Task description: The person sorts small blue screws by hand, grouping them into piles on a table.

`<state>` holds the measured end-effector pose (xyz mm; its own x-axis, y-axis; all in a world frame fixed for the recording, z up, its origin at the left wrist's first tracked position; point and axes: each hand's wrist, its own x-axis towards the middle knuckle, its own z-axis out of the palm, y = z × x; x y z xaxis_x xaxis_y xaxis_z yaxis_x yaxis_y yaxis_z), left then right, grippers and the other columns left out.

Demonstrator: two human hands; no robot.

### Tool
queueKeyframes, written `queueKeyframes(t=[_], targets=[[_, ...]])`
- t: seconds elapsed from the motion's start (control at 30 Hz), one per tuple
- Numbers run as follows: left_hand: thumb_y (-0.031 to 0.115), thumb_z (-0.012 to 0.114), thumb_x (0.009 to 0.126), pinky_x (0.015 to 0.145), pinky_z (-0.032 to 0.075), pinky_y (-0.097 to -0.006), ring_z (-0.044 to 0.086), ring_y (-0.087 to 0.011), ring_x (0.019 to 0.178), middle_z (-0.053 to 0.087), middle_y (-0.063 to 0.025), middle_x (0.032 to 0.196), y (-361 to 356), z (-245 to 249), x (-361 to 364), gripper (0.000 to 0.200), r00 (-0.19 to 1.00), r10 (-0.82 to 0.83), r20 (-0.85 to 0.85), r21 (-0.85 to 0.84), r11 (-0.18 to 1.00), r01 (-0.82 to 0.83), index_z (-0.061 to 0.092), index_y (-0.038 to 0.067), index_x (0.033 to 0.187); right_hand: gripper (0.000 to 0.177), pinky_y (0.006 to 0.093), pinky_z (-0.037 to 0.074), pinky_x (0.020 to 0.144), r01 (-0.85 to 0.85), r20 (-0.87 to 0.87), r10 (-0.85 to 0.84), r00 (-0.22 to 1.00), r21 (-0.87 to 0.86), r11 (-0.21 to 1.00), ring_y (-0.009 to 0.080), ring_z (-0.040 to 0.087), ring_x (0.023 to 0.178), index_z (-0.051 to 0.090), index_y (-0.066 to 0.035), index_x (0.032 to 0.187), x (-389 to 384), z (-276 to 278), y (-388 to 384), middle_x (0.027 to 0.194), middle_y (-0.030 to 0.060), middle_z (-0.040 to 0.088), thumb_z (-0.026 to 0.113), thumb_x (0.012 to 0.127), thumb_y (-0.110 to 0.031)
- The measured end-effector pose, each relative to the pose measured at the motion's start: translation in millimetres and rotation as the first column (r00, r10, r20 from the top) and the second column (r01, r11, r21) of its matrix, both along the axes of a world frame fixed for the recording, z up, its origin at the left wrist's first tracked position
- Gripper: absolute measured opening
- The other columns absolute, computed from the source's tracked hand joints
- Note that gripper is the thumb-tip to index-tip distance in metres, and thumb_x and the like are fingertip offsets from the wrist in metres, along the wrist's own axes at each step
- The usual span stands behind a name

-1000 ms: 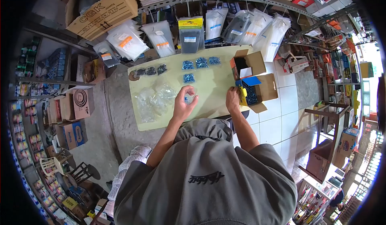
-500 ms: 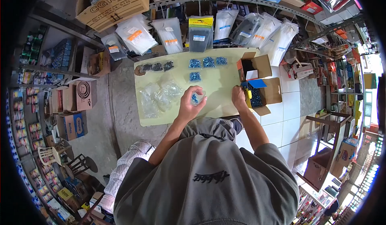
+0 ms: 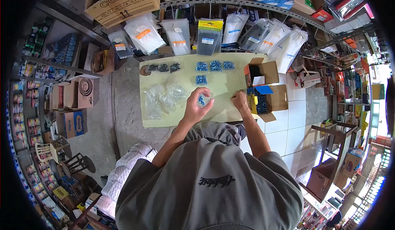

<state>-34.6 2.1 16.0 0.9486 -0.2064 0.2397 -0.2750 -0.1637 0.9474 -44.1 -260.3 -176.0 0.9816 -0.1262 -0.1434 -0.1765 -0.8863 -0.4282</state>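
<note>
My left hand [image 3: 196, 106] is wrapped round a small clear bag [image 3: 202, 100] with blue pieces inside. Fingers curled, my right hand [image 3: 239, 100] is over the pale yellow table [image 3: 224, 111], left of an open box of blue pieces [image 3: 261, 103]; what it holds, if anything, is hidden. Filled bags of blue pieces [image 3: 215, 66] lie beyond my hands, one of them [image 3: 201, 79] nearer to me. Packs of dark pieces [image 3: 163, 68] are at the table's far left, and clear empty-looking bags [image 3: 154, 101] lie left of my left hand.
An open box of dark contents [image 3: 254, 72] stands at the table's far right corner. Packs of cable ties [image 3: 208, 36] hang from a rack behind the table. A wooden frame [image 3: 335, 147] stands on the right, and a plastic stool [image 3: 46, 152] on the left.
My right hand has moved a little left, away from the box of blue pieces. My left hand still holds the small bag. The view has shifted slightly.
</note>
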Motion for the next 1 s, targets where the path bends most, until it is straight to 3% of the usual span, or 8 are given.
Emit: queueKeyframes(t=[0.17, 0.23, 0.27, 0.33, 0.37, 0.43, 0.63, 1.0], targets=[[0.002, 0.071, 0.077, 0.081, 0.046, -0.0290, 0.057, -0.0141, 0.085, 0.059, -0.0046, 0.087, 4, -2, -1, 0.033, 0.999, 0.030, -0.032, -0.045, 0.998, -0.032, 0.055, 0.004, 0.105, 0.022, 0.0308, 0.053, 0.065, 0.169, 0.043, -0.191, 0.981, 0.305, 0.937, 0.0264, 0.068, 0.067, 0.069, 0.005, 0.077, 1, 26, 21, 0.075, 0.0198, 0.068, 0.072, 0.068, -0.016], [0.003, 0.071, 0.076, 0.080, 0.046, -0.0295, 0.058, -0.0149, 0.084, 0.059, -0.0048, 0.087, 6, -5, 0, 0.033, 0.999, 0.044, -0.022, -0.039, 0.998, -0.045, 0.055, 0.004, 0.105, 0.019, 0.0310, 0.053, 0.073, 0.367, -0.128, -0.361, 0.924, 0.568, 0.737, 0.0218, 0.068, 0.080, 0.070, 0.002, 0.084, 5, 48, 32, 0.083, 0.0142, 0.071, 0.072, 0.072, -0.013], [0.003, 0.072, 0.076, 0.078, 0.047, -0.0301, 0.059, -0.0157, 0.082, 0.060, -0.0051, 0.087, 7, -7, 0, 0.033, 0.998, 0.053, -0.016, -0.033, 0.998, -0.054, 0.056, 0.003, 0.104, 0.019, 0.0310, 0.053, 0.073, 0.362, -0.126, -0.357, 0.926, 0.569, 0.739, 0.0218, 0.068, 0.080, 0.070, 0.002, 0.084, 6, 62, 37, 0.083, 0.0142, 0.071, 0.072, 0.072, -0.013], [0.003, 0.072, 0.075, 0.078, 0.047, -0.0302, 0.059, -0.0157, 0.082, 0.060, -0.0050, 0.087, 8, -8, 1, 0.033, 0.998, 0.057, -0.011, -0.029, 0.998, -0.057, 0.056, 0.003, 0.104, 0.009, 0.0286, 0.050, 0.080, 0.265, -0.159, -0.355, 0.921, 0.924, 0.275, 0.0158, 0.064, 0.087, 0.069, 0.000, 0.086, 7, 101, 49, 0.090, 0.0075, 0.068, 0.068, 0.080, -0.006], [0.003, 0.072, 0.075, 0.078, 0.047, -0.0302, 0.059, -0.0158, 0.082, 0.060, -0.0050, 0.087, 9, -9, 1, 0.034, 0.998, 0.055, -0.008, -0.023, 0.998, -0.056, 0.056, 0.003, 0.105, 0.009, 0.0286, 0.050, 0.080, 0.264, -0.160, -0.350, 0.923, 0.924, 0.276, 0.0158, 0.064, 0.087, 0.069, 0.000, 0.086, 8, 124, 56, 0.090, 0.0075, 0.068, 0.068, 0.080, -0.006], [0.003, 0.072, 0.075, 0.078, 0.047, -0.0303, 0.059, -0.0164, 0.082, 0.060, -0.0055, 0.087, 9, -8, 2, 0.035, 0.998, 0.057, -0.006, -0.014, 0.998, -0.057, 0.056, 0.003, 0.105, 0.008, 0.0280, 0.046, 0.086, 0.157, -0.195, -0.271, 0.943, 0.975, -0.155, 0.0157, 0.059, 0.093, 0.067, 0.001, 0.088, 7, 170, 70, 0.100, 0.0067, 0.062, 0.062, 0.083, 0.003], [0.001, 0.071, 0.074, 0.081, 0.047, -0.0296, 0.058, -0.0159, 0.086, 0.059, -0.0063, 0.089, 2, -4, 1, 0.036, 0.998, 0.060, -0.013, 0.012, 0.998, -0.060, 0.055, 0.003, 0.106, 0.008, 0.0277, 0.043, 0.088, 0.022, -0.020, 0.017, 1.000, 0.994, -0.107, 0.0152, 0.056, 0.097, 0.067, 0.001, 0.088, -1, 237, 93, 0.104, 0.0075, 0.059, 0.064, 0.081, 0.006], [-0.001, 0.070, 0.072, 0.080, 0.047, -0.0292, 0.058, -0.0159, 0.087, 0.059, -0.0064, 0.093, 2, -2, -1, 0.040, 0.999, 0.030, -0.015, -0.012, 0.999, -0.030, 0.056, 0.004, 0.109, 0.008, 0.0275, 0.046, 0.087, 0.013, -0.011, 0.051, 0.999, 0.999, -0.040, 0.0145, 0.057, 0.096, 0.066, 0.002, 0.090, -3, 243, 101, 0.104, 0.0075, 0.059, 0.063, 0.083, 0.006]])
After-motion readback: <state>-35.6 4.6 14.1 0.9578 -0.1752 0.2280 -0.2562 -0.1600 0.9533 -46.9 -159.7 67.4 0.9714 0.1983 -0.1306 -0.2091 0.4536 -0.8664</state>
